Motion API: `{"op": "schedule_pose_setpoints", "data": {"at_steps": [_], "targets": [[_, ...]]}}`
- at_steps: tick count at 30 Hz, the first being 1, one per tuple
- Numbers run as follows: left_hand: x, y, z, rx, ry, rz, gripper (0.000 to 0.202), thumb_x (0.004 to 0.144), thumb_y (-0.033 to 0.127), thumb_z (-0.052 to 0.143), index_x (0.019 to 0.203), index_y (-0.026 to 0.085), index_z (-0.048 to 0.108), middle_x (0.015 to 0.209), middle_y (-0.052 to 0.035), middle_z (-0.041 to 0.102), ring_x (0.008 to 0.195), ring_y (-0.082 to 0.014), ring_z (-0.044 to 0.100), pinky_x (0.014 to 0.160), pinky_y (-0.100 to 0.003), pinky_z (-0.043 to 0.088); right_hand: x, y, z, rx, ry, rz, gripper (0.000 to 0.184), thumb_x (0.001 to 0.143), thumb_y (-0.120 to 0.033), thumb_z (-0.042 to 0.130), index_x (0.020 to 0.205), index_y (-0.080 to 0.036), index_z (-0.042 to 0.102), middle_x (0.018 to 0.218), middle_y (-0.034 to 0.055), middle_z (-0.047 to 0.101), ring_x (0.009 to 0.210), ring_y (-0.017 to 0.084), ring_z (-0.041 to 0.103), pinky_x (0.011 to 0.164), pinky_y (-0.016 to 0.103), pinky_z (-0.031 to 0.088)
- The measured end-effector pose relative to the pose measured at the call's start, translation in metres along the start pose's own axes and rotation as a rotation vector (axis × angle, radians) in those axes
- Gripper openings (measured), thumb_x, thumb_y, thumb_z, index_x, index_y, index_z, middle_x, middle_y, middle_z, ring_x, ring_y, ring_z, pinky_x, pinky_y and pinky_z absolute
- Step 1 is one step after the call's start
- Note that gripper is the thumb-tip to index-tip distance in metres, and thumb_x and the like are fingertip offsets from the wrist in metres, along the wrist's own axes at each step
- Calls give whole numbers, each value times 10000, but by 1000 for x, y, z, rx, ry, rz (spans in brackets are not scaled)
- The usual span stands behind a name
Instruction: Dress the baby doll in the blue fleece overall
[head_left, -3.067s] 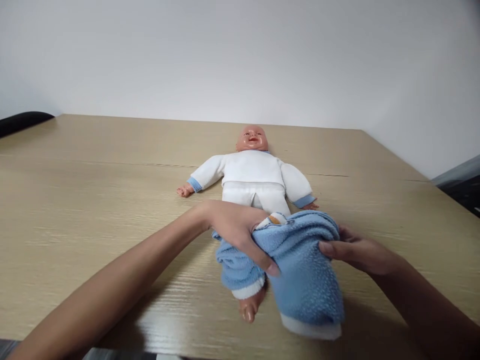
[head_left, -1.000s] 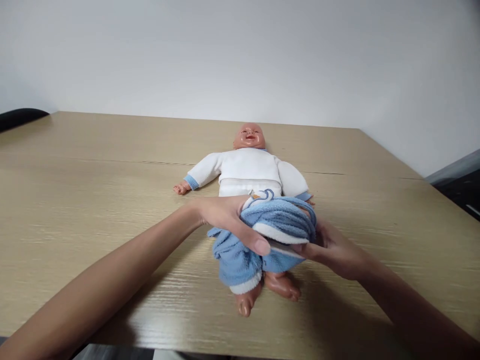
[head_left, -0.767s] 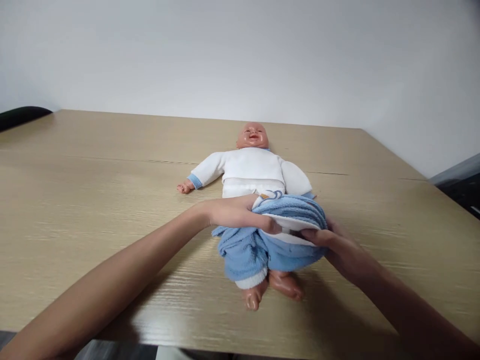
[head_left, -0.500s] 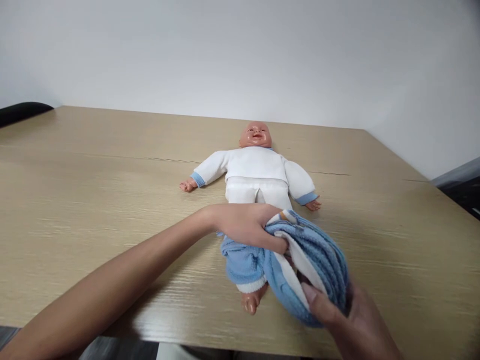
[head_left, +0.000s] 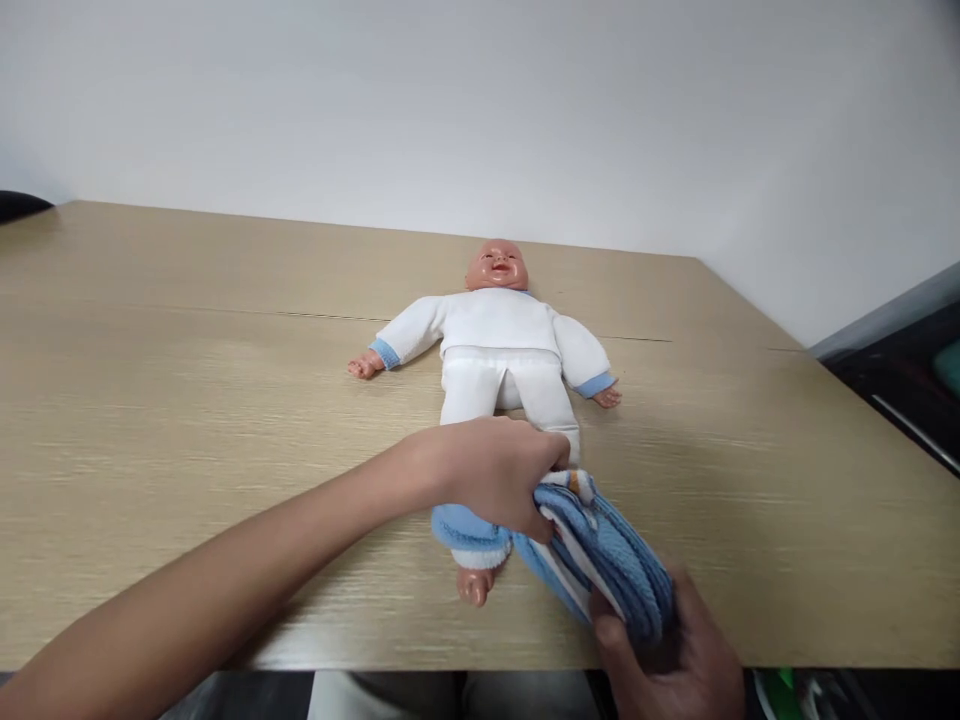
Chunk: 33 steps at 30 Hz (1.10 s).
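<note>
A baby doll (head_left: 500, 325) in a white top with blue cuffs lies on its back, head toward the wall. Blue terry pants (head_left: 615, 560) with white trim are bunched around its lower legs. One bare foot (head_left: 475, 585) sticks out of the pant leg on the left; the other foot is hidden in the gathered cloth. Across the doll's legs reaches my left hand (head_left: 506, 470), its fingers closed on the upper edge of the pants. My right hand (head_left: 675, 640) grips the bunched pant leg from below, thumb at the opening.
The doll rests on a wooden table (head_left: 187, 420) whose front edge is close to my lap. A pale wall (head_left: 450, 110) stands behind it. Dark objects (head_left: 907, 360) are beyond the table's right side, and a black rounded shape (head_left: 22, 205) is at the far left.
The opening of the bunched pants has narrowed, and the cloth has shifted down and left with my right hand. My left hand has moved slightly lower, uncovering more of the doll's white legs.
</note>
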<state>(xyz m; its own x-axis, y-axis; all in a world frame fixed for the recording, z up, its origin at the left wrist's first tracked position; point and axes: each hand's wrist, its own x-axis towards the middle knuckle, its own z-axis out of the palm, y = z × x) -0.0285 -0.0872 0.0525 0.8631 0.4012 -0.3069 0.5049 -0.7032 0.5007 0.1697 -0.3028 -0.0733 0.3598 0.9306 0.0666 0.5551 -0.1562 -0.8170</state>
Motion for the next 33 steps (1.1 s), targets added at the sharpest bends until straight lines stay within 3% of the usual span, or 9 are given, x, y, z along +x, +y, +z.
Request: {"op": "schedule_pose_setpoints", "data": {"at_steps": [2, 5, 10, 13, 19, 25, 28, 33], "targets": [[-2, 4, 3, 53, 3, -37, 621, 791, 534, 818, 1290, 217, 629, 1106, -117, 793, 930, -334, 757, 679, -356, 463, 2, 2, 0, -133, 126, -163, 276, 912, -385, 793, 1139, -239, 734, 1017, 90, 744, 913, 331, 722, 794, 418, 604], [-4, 8, 7, 101, 9, -61, 694, 796, 507, 839, 1372, 223, 578, 1139, -117, 802, 938, -345, 776, 691, -361, 486, 12, 0, 0, -191, 178, -314, 190, 924, -363, 731, 1059, -232, 762, 1213, 118, 715, 1110, 355, 714, 920, 443, 595], [-7, 10, 13, 116, 15, -47, 790, 835, 447, 837, 1486, 180, 477, 1194, -149, 798, 1035, -379, 780, 741, -380, 515, 18, -12, 4, 37, 66, -95, 409, 966, -381, 676, 1347, -242, 724, 1327, 104, 774, 1187, 348, 742, 944, 406, 614], [-8, 5, 12, 39, 26, -14, 756, 831, 408, 836, 1448, 159, 477, 1201, -156, 784, 1055, -363, 766, 764, -369, 509, 15, -22, 8, 219, 42, 102, 450, 961, -443, 706, 1363, -242, 733, 1344, 104, 805, 1237, 369, 742, 969, 407, 629], [-15, -7, 3, -275, 45, 31, 578, 828, 413, 818, 1269, 225, 495, 1106, -56, 719, 1001, -279, 708, 829, -350, 497, 20, -20, 12, 550, -26, 375, 535, 898, -559, 788, 1340, -262, 731, 1376, 104, 800, 1332, 393, 707, 1144, 483, 568], [-22, -11, 11, -481, 179, 78, 576, 808, 345, 841, 1235, 234, 471, 1235, -68, 677, 1100, -272, 675, 905, -362, 504, 39, -2, 5, 676, -166, 359, 537, 846, -528, 863, 1312, -275, 775, 1330, 91, 822, 1291, 387, 727, 1084, 451, 607], [-23, -11, 17, -507, 217, 81, 583, 808, 337, 834, 1249, 243, 465, 1204, -57, 698, 1057, -277, 696, 883, -372, 506, 48, -14, 2, 696, -196, 297, 445, 868, -507, 843, 1255, -291, 797, 1306, 79, 821, 1236, 376, 739, 1038, 442, 625], [-20, -11, 20, -484, 245, 107, 567, 809, 290, 814, 1234, 228, 444, 1145, -78, 708, 988, -295, 710, 797, -383, 517, 56, -40, 3, 560, -93, 133, 255, 983, -484, 700, 1133, -301, 796, 1167, 76, 823, 1094, 342, 746, 945, 428, 626]]}}
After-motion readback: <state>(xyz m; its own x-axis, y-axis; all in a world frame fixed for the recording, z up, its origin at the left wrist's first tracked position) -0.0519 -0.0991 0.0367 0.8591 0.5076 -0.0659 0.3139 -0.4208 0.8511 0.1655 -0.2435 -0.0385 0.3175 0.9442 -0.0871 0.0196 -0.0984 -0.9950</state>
